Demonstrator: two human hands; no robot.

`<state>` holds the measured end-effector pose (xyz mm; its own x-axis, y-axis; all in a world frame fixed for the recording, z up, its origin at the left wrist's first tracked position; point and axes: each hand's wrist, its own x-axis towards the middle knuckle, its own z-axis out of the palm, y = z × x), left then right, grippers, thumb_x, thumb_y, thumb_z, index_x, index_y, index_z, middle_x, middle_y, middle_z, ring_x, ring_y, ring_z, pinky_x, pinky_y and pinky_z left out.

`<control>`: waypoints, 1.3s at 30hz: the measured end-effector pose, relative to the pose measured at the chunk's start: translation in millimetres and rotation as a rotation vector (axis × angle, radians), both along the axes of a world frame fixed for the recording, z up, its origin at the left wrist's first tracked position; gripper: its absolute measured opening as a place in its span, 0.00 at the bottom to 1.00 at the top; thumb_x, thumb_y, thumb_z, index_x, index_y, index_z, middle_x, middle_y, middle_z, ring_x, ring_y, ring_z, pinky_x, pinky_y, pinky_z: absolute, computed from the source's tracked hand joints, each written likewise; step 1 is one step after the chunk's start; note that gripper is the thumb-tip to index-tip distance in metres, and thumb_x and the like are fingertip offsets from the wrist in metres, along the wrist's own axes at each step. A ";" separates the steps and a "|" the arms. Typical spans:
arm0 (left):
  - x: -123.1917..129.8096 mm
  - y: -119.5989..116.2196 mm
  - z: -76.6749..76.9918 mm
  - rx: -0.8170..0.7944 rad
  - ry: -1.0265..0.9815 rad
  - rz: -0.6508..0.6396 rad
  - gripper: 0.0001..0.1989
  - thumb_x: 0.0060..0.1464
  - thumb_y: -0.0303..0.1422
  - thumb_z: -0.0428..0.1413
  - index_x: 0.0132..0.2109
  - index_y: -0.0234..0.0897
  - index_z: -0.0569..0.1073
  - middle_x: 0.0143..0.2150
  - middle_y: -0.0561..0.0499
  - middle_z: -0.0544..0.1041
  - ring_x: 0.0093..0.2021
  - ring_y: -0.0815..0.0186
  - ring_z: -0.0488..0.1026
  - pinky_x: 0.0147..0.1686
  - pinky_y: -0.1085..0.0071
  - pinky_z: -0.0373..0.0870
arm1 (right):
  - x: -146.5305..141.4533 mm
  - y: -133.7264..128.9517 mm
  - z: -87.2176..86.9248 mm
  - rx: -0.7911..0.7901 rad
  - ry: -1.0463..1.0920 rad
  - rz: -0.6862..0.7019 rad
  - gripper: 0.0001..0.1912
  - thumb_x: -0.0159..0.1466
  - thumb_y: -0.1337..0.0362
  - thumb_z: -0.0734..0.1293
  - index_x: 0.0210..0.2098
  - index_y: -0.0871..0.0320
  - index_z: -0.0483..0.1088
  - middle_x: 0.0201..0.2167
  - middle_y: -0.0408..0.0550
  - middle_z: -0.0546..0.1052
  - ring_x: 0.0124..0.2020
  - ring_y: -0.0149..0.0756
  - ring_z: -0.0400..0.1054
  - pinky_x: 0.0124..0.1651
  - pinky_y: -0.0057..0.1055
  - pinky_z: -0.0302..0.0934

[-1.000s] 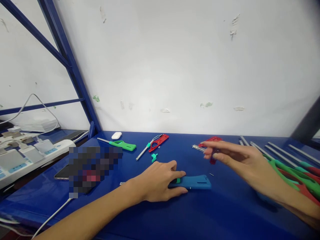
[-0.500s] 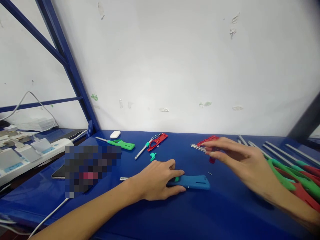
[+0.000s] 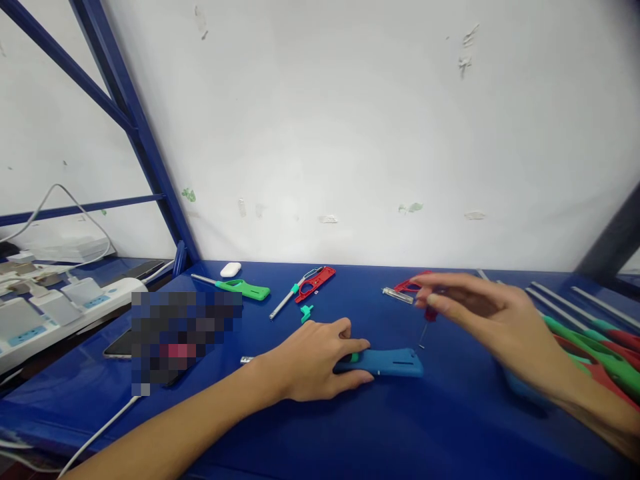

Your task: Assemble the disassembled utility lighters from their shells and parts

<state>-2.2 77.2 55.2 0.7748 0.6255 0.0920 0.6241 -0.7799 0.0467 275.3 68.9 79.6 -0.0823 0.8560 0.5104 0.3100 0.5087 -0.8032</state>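
Note:
On the blue table, my left hand (image 3: 320,360) is closed around a blue utility lighter (image 3: 393,363), thumb and fingers on either side. The lighter's metal tube shows left of the wrist; its middle is hidden under my palm. My right hand (image 3: 495,320) pinches the red handle of a small screwdriver (image 3: 430,315); its thin shaft slants down to a tip by the lighter's end. Just left of those fingers lies a clear and metallic slim part (image 3: 397,295), beside a red lighter shell (image 3: 413,283) partly covered by my fingers.
A small teal part (image 3: 306,312) and an opened red lighter half (image 3: 316,285) with a metal tube lie behind my left hand. A green lighter (image 3: 245,289) and white earbud case (image 3: 231,269) sit farther left. Several lighters (image 3: 600,343) are piled right. A power strip (image 3: 90,310) stands left.
My right hand has let go of the clear slim part, which now lies by the red shell, and has taken hold of the screwdriver's handle. My left hand stays on the blue lighter.

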 end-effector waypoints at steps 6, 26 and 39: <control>-0.3 1.1 -2.0 -0.009 -0.025 -0.008 0.22 0.69 0.48 0.53 0.63 0.46 0.72 0.45 0.50 0.74 0.34 0.63 0.76 0.33 0.67 0.69 | 24.5 20.7 8.2 0.009 -0.135 -0.166 0.19 0.64 0.46 0.73 0.48 0.50 0.77 0.35 0.45 0.80 0.33 0.39 0.75 0.36 0.34 0.70; 0.1 0.4 -10.0 -0.022 -0.094 0.044 0.23 0.69 0.41 0.51 0.68 0.47 0.64 0.55 0.47 0.76 0.49 0.54 0.79 0.47 0.60 0.73 | 32.5 49.2 -35.9 -0.161 -0.858 -0.193 0.10 0.68 0.54 0.68 0.39 0.53 0.76 0.36 0.48 0.80 0.39 0.45 0.74 0.38 0.35 0.59; 0.8 2.7 -15.7 0.014 -0.161 0.047 0.22 0.65 0.30 0.52 0.64 0.49 0.68 0.56 0.49 0.75 0.54 0.57 0.75 0.48 0.61 0.73 | 9.7 26.0 -11.1 0.017 -0.835 -0.116 0.24 0.77 0.52 0.55 0.36 0.54 0.76 0.30 0.46 0.80 0.32 0.40 0.74 0.35 0.33 0.56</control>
